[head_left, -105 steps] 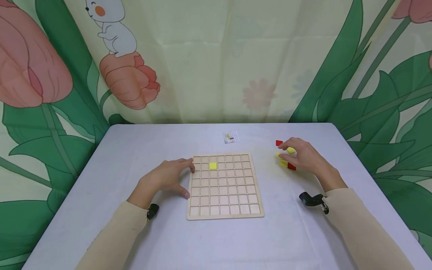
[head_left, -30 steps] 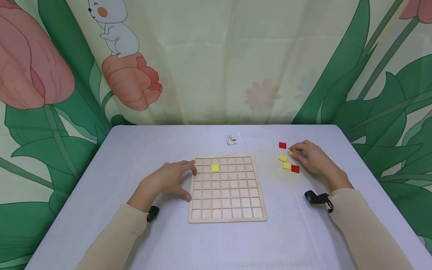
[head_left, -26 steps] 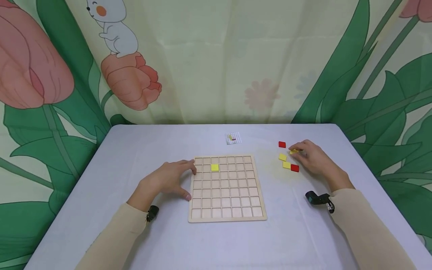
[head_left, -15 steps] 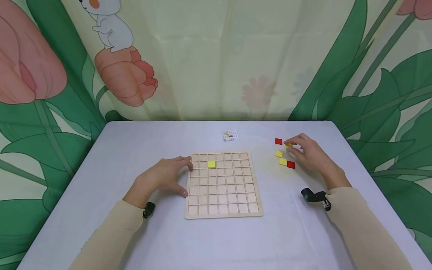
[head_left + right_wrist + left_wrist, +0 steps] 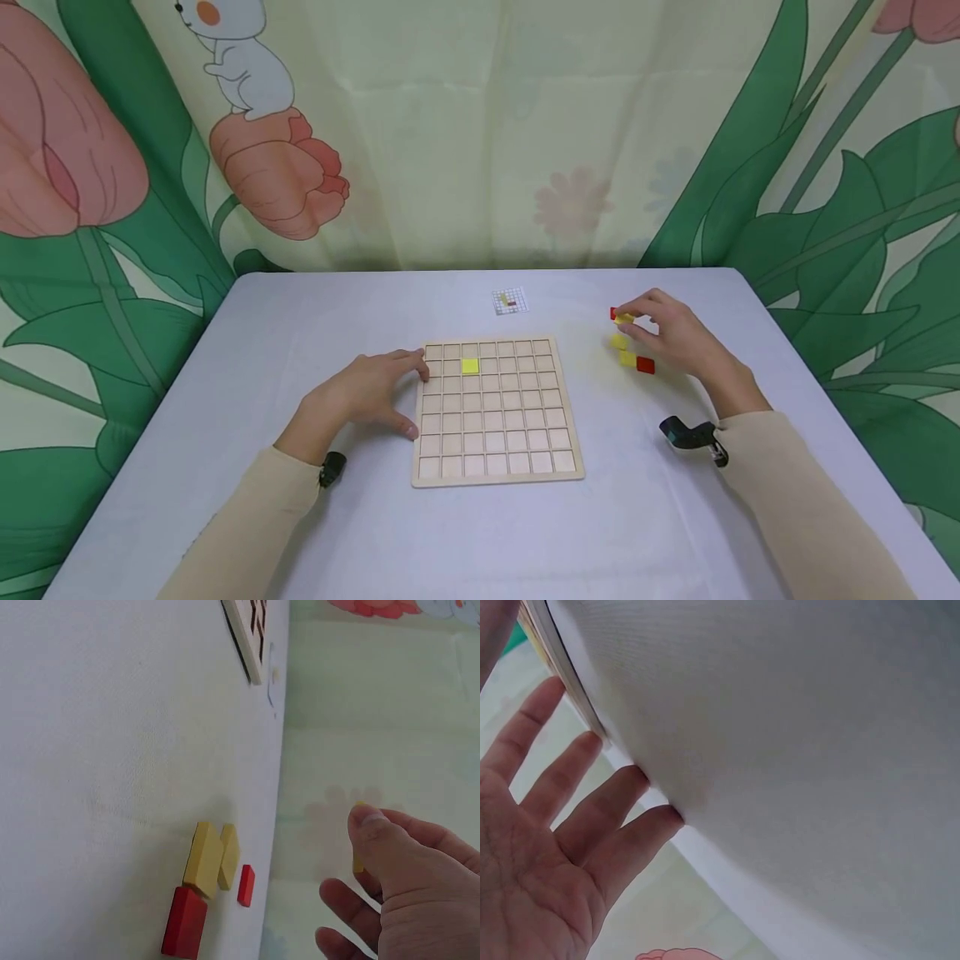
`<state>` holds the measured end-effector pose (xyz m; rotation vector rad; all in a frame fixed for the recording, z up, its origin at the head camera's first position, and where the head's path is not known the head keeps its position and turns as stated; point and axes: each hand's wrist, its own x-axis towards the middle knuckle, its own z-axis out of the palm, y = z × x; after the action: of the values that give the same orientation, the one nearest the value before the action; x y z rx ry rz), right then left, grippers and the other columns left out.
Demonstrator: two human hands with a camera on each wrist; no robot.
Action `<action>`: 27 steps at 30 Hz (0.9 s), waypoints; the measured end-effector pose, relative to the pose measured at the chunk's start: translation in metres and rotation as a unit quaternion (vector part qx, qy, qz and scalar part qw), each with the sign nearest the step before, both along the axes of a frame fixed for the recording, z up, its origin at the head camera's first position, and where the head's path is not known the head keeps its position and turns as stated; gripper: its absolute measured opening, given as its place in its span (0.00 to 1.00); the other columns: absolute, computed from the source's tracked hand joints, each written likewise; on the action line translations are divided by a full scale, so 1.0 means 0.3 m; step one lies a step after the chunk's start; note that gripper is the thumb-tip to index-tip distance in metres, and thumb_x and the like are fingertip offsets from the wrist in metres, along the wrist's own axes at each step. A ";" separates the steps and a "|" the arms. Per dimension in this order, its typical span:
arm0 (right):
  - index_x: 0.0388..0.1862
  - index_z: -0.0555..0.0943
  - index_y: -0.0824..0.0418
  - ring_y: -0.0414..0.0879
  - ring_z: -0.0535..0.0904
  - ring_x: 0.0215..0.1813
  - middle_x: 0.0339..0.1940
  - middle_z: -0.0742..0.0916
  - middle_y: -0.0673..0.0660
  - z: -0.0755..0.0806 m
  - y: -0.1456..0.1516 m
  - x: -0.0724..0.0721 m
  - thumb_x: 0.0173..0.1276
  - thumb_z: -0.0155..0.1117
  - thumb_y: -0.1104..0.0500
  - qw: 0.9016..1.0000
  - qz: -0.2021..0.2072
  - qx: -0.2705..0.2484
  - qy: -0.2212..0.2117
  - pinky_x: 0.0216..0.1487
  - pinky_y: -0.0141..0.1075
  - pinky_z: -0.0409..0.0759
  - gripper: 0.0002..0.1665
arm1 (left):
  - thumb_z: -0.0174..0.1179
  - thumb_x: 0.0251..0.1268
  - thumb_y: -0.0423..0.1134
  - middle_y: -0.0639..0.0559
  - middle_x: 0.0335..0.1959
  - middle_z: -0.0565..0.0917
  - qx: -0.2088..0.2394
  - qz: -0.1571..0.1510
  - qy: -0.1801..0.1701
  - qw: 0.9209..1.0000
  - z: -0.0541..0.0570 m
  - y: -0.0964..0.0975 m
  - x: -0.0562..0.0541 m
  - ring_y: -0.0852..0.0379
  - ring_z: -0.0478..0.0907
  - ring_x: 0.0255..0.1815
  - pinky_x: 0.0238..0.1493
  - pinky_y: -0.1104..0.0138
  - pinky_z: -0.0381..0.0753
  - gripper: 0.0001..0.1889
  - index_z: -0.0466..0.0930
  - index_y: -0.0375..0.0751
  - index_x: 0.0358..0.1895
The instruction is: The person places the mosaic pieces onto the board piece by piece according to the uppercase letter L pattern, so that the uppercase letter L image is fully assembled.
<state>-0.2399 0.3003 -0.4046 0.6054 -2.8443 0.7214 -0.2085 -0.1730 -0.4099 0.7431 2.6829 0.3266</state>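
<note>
In the head view a wooden grid board (image 5: 498, 481) lies on the table, with one yellow tile (image 5: 470, 366) in a cell of its second row. My left hand (image 5: 363, 392) rests at the board's left edge, thumb and fingers spread and touching it. Up off the table, my right hand (image 5: 667, 333) pinches a yellow tile (image 5: 358, 859) between thumb and fingertips. Beneath and beside that hand lie two more yellow tiles (image 5: 203, 859), a red tile (image 5: 645, 365) touching one of them, and another red tile (image 5: 246, 886) farther back.
A small white card (image 5: 510, 302) printed with a coloured grid lies behind the board. White cloth (image 5: 360, 533) covers the table, and a flower-patterned curtain (image 5: 450, 167) hangs at its far edge. A small black camera (image 5: 686, 433) sits on the right wrist.
My right hand has closed on a yellow tile among the loose ones, lifted it and moved a little left with it. My left hand has stayed at the board's edge.
</note>
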 end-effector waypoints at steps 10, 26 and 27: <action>0.53 0.86 0.60 0.58 0.80 0.52 0.49 0.83 0.59 0.009 -0.076 -0.033 0.69 0.71 0.65 0.999 0.038 -0.002 0.022 0.50 0.55 0.84 0.15 | 0.82 0.39 0.62 0.53 0.81 0.64 0.003 0.000 -0.002 1.000 -0.003 0.000 0.003 0.43 0.75 0.69 0.69 0.40 0.68 0.39 0.73 0.61 0.57; 0.50 0.86 0.60 0.55 0.83 0.47 0.46 0.84 0.55 0.007 -0.199 -0.034 0.68 0.72 0.65 0.991 0.112 -0.024 0.074 0.44 0.47 0.81 0.12 | 0.82 0.39 0.64 0.55 0.81 0.62 -0.003 0.004 0.003 1.000 -0.014 -0.005 0.004 0.44 0.76 0.68 0.69 0.43 0.69 0.40 0.72 0.63 0.58; 0.50 0.86 0.60 0.55 0.83 0.47 0.45 0.84 0.55 0.005 -0.208 -0.035 0.68 0.72 0.64 0.991 0.112 -0.028 0.072 0.44 0.48 0.81 0.12 | 0.82 0.39 0.64 0.55 0.81 0.63 -0.003 0.005 0.004 1.000 -0.012 -0.006 0.003 0.43 0.76 0.68 0.69 0.43 0.69 0.40 0.72 0.63 0.58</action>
<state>-0.2503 0.2380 -0.4031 0.9384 -2.6420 0.7539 -0.2075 -0.1749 -0.4137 0.7312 2.6941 0.3181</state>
